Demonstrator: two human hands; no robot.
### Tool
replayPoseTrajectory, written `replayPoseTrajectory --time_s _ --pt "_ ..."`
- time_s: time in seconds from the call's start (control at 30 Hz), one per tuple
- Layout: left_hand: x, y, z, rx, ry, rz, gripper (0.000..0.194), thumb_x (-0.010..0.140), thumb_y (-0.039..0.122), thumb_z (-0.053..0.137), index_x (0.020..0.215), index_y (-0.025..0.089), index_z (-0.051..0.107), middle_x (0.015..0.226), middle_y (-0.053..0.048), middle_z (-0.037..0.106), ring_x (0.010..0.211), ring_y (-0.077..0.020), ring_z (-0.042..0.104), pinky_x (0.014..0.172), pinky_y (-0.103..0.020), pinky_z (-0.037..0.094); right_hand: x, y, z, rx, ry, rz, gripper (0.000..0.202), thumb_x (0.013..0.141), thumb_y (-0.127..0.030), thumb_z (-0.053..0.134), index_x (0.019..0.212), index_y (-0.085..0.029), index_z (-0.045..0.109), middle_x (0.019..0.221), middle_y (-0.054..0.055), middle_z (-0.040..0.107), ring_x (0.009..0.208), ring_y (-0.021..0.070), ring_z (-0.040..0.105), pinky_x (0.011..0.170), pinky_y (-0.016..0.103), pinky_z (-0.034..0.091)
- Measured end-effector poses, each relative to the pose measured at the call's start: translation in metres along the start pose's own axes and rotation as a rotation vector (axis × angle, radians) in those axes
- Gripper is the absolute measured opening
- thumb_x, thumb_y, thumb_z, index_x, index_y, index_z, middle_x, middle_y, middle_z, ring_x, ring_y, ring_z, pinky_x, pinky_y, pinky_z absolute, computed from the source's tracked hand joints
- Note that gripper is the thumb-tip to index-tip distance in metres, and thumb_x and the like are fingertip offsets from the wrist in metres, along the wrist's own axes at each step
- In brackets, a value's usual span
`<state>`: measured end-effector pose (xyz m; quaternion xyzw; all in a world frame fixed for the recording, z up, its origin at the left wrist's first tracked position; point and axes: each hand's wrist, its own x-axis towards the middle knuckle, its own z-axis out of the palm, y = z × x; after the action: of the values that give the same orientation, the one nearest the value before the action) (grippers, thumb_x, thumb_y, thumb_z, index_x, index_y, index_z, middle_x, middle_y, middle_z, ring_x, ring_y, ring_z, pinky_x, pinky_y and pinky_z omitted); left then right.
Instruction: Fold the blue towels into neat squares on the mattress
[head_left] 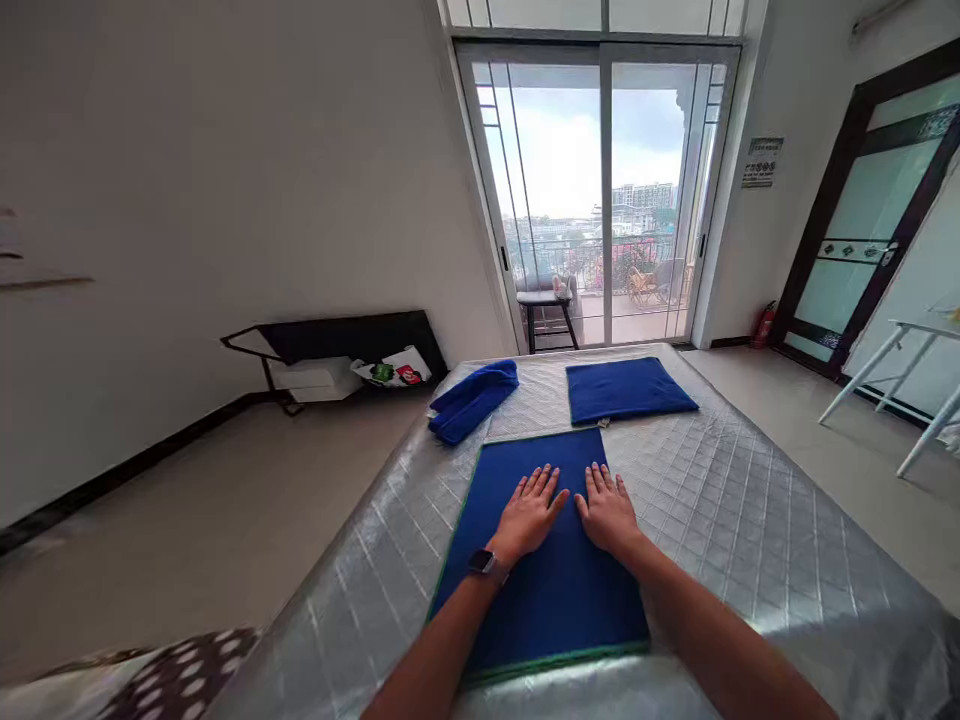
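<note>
A blue towel [559,610] with green edging lies spread flat on the quilted mattress [750,520]. My left hand [529,510], with a watch [482,562] on its wrist, rests palm down on the towel, fingers spread. Beside it, my right hand [606,508] also lies flat on the cloth, thumb apart from its fingers. Neither hand grips anything. Beyond my hands, a folded blue towel [630,388] lies at the far right of the mattress. Another blue towel [476,400], bunched into a long narrow shape, lies at the far left.
A black bench-like frame [352,340] with a white box [315,380] stands by the left wall. Past the mattress are a stool [546,300] and a sliding glass door [606,200]. To the right stands a white-legged table [870,375]; polka-dot fabric [187,675] shows at lower left.
</note>
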<state>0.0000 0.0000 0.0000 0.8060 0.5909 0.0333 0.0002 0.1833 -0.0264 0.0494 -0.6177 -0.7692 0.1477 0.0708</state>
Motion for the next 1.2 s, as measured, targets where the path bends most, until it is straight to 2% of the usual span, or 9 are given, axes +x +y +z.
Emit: replayPoseTrajectory --time_s 0.17,0.23,0.3,0.6,0.77,0.97,1.2 --pt "-0.018 -0.07 0.007 0.007 0.068 -0.209 0.067 0.105 0.055 0.016 0.158 0.02 0.036 0.164 -0.011 0.036 0.153 -0.0261 0.029 0.124 -0.05 0.026 0.003 0.001 0.004 0.003 -0.007 0.013 0.066 0.104 -0.04 0.025 0.161 -0.006 0.023 0.167 0.013 0.019 0.157 0.0223 0.012 0.126 0.041 0.008" --pt "-0.022 -0.087 0.01 0.001 0.101 -0.294 0.071 0.104 0.056 0.015 0.157 0.015 0.037 0.162 -0.015 0.037 0.152 -0.0279 0.031 0.123 -0.05 0.028 0.004 0.002 0.005 -0.004 -0.013 0.019 0.067 0.105 -0.041 0.024 0.161 -0.006 0.022 0.168 0.012 0.019 0.157 0.0214 0.012 0.126 0.04 0.007" --pt "-0.024 -0.095 0.011 -0.01 0.122 -0.341 0.075 0.103 0.059 0.015 0.156 0.011 0.038 0.162 -0.018 0.036 0.152 -0.03 0.032 0.122 -0.049 0.029 0.005 0.003 0.006 -0.013 -0.015 0.021 0.067 0.105 -0.043 0.023 0.161 -0.007 0.021 0.168 0.012 0.019 0.157 0.0207 0.011 0.126 0.039 0.006" --pt "-0.023 -0.084 0.003 -0.013 0.084 -0.359 0.083 0.101 0.064 0.017 0.155 0.005 0.037 0.163 -0.019 0.032 0.153 -0.0312 0.028 0.124 -0.046 0.026 0.015 0.021 0.01 -0.077 -0.041 0.039 0.069 0.105 -0.048 0.02 0.162 -0.009 0.023 0.168 0.012 0.021 0.156 0.0229 0.016 0.125 0.04 0.01" --pt "-0.022 -0.081 0.001 -0.027 0.069 -0.365 0.083 0.101 0.064 0.018 0.156 0.005 0.035 0.163 -0.02 0.032 0.153 -0.032 0.026 0.124 -0.045 0.026 0.052 0.022 0.005 -0.109 -0.014 -0.004 0.068 0.105 -0.048 0.021 0.161 -0.011 0.026 0.167 0.011 0.022 0.156 0.0231 0.017 0.125 0.041 0.011" --pt "-0.025 -0.077 -0.004 -0.028 0.053 -0.372 0.08 0.102 0.061 0.017 0.156 0.005 0.035 0.165 -0.018 0.029 0.154 -0.0307 0.025 0.124 -0.044 0.025 0.104 0.018 -0.006 -0.091 0.049 -0.003 0.069 0.105 -0.045 0.021 0.16 -0.004 0.026 0.167 0.013 0.021 0.156 0.0211 0.014 0.125 0.036 0.011" --pt "-0.026 -0.081 0.0 -0.013 0.062 -0.367 0.08 0.101 0.063 0.02 0.156 0.006 0.036 0.163 -0.018 0.032 0.153 -0.0313 0.026 0.124 -0.047 0.027 0.116 0.029 0.008 -0.044 0.1 0.025 0.068 0.104 -0.043 0.023 0.16 -0.005 0.026 0.168 0.011 0.022 0.156 0.0204 0.016 0.125 0.034 0.012"
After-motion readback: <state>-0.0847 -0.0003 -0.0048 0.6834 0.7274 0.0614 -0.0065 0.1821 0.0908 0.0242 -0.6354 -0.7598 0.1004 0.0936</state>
